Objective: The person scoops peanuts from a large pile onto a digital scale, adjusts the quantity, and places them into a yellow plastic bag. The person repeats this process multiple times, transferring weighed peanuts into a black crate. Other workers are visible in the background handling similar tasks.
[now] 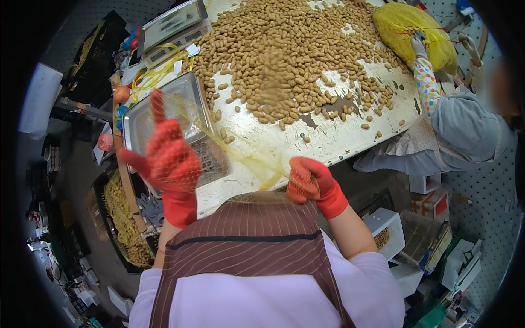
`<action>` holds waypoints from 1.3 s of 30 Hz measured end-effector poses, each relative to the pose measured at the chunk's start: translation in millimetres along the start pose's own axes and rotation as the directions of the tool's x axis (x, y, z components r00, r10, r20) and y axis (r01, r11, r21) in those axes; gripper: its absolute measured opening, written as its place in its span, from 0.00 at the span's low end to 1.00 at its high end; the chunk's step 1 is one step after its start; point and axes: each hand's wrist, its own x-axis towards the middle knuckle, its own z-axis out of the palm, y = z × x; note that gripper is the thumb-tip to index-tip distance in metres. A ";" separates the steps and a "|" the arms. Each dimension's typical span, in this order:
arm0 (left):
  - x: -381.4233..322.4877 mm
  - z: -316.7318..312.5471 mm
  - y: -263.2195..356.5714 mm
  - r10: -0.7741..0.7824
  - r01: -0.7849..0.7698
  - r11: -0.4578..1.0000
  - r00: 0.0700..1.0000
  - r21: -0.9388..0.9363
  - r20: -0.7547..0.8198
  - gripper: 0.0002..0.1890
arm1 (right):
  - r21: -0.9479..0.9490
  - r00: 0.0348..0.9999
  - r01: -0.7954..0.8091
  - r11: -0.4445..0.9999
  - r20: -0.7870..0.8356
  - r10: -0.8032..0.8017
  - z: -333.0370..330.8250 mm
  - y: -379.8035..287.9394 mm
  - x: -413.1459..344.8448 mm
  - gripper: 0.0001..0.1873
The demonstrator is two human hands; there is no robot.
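Yellow mesh netting point(262, 164) stretches between my two red-gloved hands, above the near edge of the white worktable point(246, 182). My left hand point(170, 151) is raised over a metal tray point(192, 90), its index finger and thumb spread, with netting against or around it; the mesh is blurred there. My right hand point(305, 180) is closed on the other end of the netting, by the front of my brown striped apron. Beyond both hands lies a broad heap of unshelled peanuts point(270, 61).
Weighing scales point(176, 45) stand at the back left beside yellow mesh strips point(149, 78). At right, a co-worker's gloved hand point(418, 44) touches a full yellow mesh sack point(402, 24). A black crate point(104, 213) holding netted peanuts sits on the lower left. White foam boxes point(383, 225) are at lower right.
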 end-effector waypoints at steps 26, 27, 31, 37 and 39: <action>-51.0 -161.4 -67.6 -0.260 0.381 0.913 0.276 -0.143 -0.925 0.54 | -0.175 0.494 0.825 0.537 -0.240 -0.836 -43.6 -23.3 -5.1 0.15; -50.6 -170.3 -65.1 -0.213 0.439 0.894 0.230 -0.094 -0.949 0.54 | -0.397 0.418 0.742 0.540 -0.356 -0.836 -87.3 -19.6 -11.1 0.21; -58.4 -232.6 -33.8 0.098 0.828 0.318 0.456 0.462 -0.885 0.42 | -0.656 0.461 0.105 0.747 -0.634 -0.621 -152.1 -12.0 0.2 0.36; 0.4 -328.1 21.1 0.108 0.587 0.721 0.431 0.369 -0.896 0.20 | -0.585 0.473 0.194 0.788 -0.648 -0.597 -190.0 -78.1 57.4 0.41; -16.8 -402.2 65.7 0.004 0.530 0.696 0.672 0.484 -0.741 0.30 | -0.547 0.486 0.210 0.811 -0.661 -0.572 -187.9 -102.3 94.9 0.40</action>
